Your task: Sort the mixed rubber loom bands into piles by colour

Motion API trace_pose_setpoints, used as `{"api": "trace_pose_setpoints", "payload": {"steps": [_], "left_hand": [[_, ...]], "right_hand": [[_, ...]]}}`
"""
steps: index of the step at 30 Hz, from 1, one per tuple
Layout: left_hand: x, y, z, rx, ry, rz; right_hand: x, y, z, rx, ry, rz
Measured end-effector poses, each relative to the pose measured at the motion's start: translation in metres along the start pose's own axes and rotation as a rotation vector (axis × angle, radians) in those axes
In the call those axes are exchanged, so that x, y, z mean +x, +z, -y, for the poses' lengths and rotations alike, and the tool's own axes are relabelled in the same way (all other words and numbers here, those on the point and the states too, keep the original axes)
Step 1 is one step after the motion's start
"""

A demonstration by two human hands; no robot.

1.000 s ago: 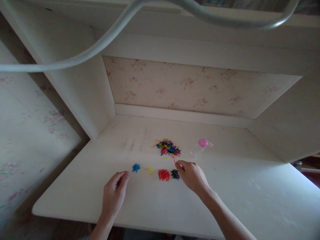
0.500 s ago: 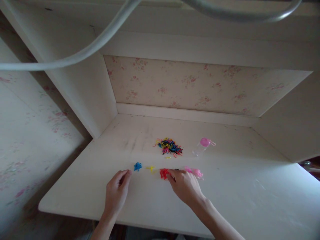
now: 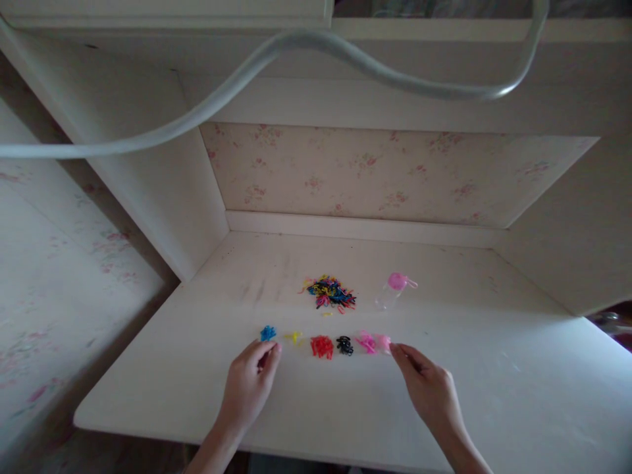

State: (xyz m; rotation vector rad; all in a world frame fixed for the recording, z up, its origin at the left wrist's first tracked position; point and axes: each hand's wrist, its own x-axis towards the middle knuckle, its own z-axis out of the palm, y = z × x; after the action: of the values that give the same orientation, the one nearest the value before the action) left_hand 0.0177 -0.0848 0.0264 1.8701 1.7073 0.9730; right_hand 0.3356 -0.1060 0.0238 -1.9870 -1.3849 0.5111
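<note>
Small rubber bands lie in a row of piles sorted by colour: blue, yellow, red, black, bright pink and pale pink. Just in front of the blue pile, my left hand is closed, thumb and forefinger pressed together; whatever they hold is too small to see. My right hand pinches at the right edge of the pale pink pile, its fingertips touching or nearly touching the bands. Behind the row sits a mixed heap of rubber bands.
A small clear container with a pink lid lies behind the pale pink pile. Everything rests on a white desk with side panels and a floral back wall. A white cable crosses the top of the view.
My right hand has moved from the red pile rightward to the pale pink one, uncovering the black pile. My left hand has shifted right, closer to the blue and yellow piles. The view tilted up slightly.
</note>
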Motion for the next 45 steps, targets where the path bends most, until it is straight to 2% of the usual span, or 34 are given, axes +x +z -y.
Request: {"api": "trace_pose_setpoints", "payload": {"steps": [2, 4, 10, 16, 22, 25, 28, 33, 37, 41, 45], "left_hand": [[0.01, 0.008, -0.02, 0.034, 0.078, 0.081], [0.023, 0.019, -0.04, 0.082, 0.156, 0.147], [0.066, 0.061, -0.081, 0.348, 0.3, 0.311], [0.094, 0.097, -0.091, 0.442, 0.301, 0.367], [0.101, 0.115, -0.089, 0.518, 0.268, 0.363], [0.099, 0.116, -0.09, 0.527, 0.274, 0.367], [0.1, 0.106, -0.094, 0.511, 0.27, 0.351], [0.096, 0.066, -0.097, 0.446, 0.267, 0.261], [0.068, 0.043, -0.088, 0.314, 0.294, 0.207], [0.032, 0.045, -0.074, 0.325, 0.27, 0.249], [0.013, 0.057, -0.061, 0.389, 0.244, 0.254]], "right_hand": [[0.0, -0.007, -0.023, 0.081, 0.118, -0.081], [-0.002, -0.011, -0.04, 0.15, 0.178, -0.135], [-0.01, -0.009, -0.048, 0.203, 0.156, -0.071], [-0.005, -0.009, -0.049, 0.209, 0.064, -0.033], [-0.004, -0.008, -0.05, 0.243, 0.037, -0.029], [-0.004, -0.009, -0.049, 0.255, 0.045, -0.029], [-0.004, -0.011, -0.048, 0.269, 0.058, -0.022], [-0.004, -0.012, -0.047, 0.275, 0.041, -0.012], [-0.005, -0.011, -0.048, 0.276, 0.055, 0.003], [-0.006, -0.011, -0.048, 0.26, 0.067, 0.001], [-0.006, -0.01, -0.046, 0.218, 0.058, 0.004]]}}
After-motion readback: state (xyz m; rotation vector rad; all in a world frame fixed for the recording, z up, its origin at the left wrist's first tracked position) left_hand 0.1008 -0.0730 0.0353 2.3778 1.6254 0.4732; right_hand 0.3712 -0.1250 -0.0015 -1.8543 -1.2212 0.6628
